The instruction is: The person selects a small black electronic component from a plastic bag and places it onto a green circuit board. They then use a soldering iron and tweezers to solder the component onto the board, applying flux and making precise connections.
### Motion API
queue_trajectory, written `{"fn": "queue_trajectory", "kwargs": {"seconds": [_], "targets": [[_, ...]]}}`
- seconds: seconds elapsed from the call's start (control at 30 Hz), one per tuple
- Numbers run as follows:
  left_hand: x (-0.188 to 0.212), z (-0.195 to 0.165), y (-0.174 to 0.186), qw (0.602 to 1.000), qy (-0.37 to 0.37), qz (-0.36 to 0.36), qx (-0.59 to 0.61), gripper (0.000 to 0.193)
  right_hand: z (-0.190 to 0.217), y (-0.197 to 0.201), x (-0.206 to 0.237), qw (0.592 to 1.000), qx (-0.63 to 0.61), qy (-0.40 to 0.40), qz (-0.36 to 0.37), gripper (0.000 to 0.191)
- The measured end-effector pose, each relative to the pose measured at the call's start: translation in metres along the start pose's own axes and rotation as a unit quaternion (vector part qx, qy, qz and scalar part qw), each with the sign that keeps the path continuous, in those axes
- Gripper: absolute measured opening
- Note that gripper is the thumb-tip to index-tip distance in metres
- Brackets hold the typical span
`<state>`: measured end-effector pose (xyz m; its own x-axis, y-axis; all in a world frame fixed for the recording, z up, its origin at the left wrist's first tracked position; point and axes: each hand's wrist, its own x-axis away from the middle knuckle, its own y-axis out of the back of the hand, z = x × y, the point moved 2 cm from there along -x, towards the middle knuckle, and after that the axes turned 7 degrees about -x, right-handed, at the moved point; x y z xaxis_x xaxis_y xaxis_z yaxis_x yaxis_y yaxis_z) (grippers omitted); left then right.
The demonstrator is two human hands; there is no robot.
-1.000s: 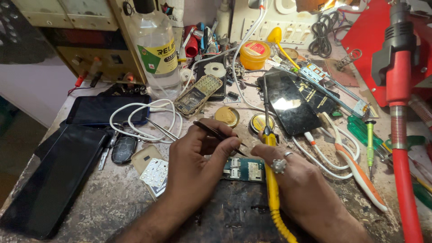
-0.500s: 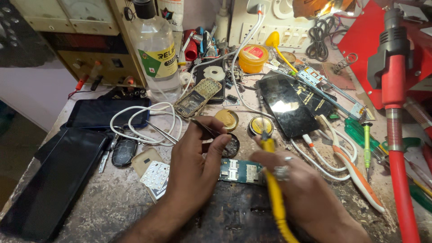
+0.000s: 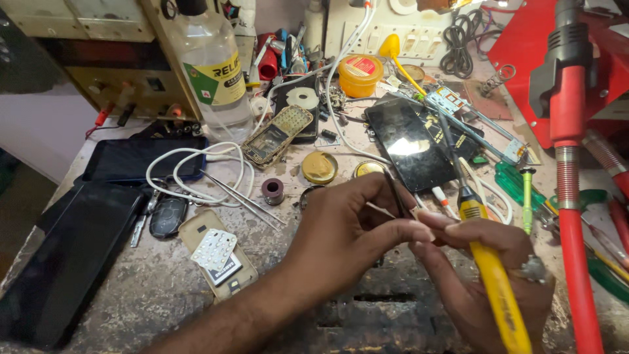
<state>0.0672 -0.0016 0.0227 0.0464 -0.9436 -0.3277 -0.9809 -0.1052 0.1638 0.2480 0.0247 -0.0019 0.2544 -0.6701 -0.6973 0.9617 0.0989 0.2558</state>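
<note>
My left hand [image 3: 347, 229] is pinched around thin dark tweezers [image 3: 398, 196], with its fingertips touching those of my right hand [image 3: 478, 262]. My right hand grips a yellow-handled soldering iron [image 3: 498, 288], whose dark shaft points up and away over the bench. Both hands hover just above the rough grey worktop [image 3: 131, 301]. Whatever small part sits between the fingertips is hidden by the fingers.
A black phone [image 3: 409, 144] lies just behind the hands. A keypad phone frame [image 3: 275, 134], a clear bottle [image 3: 213, 72] and a white cable [image 3: 190, 174] are to the left. A dark tablet [image 3: 65, 262] is at the far left, a red stand [image 3: 570, 196] on the right.
Both hands have come together and lifted slightly toward me. The small circuit board seen below them earlier is now covered by the hands.
</note>
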Motion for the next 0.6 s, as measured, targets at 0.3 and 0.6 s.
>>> {"fn": "queue_trajectory", "kwargs": {"seconds": [0.3, 0.6], "targets": [[0.003, 0.011, 0.025, 0.919, -0.077, 0.065, -0.382, 0.020, -0.010, 0.015, 0.007, 0.968, 0.248, -0.006, 0.040, 0.029], [0.002, 0.017, 0.013, 0.905, -0.052, 0.103, -0.410, 0.014, -0.017, 0.025, 0.016, 0.964, 0.232, 0.037, 0.127, 0.035]]}}
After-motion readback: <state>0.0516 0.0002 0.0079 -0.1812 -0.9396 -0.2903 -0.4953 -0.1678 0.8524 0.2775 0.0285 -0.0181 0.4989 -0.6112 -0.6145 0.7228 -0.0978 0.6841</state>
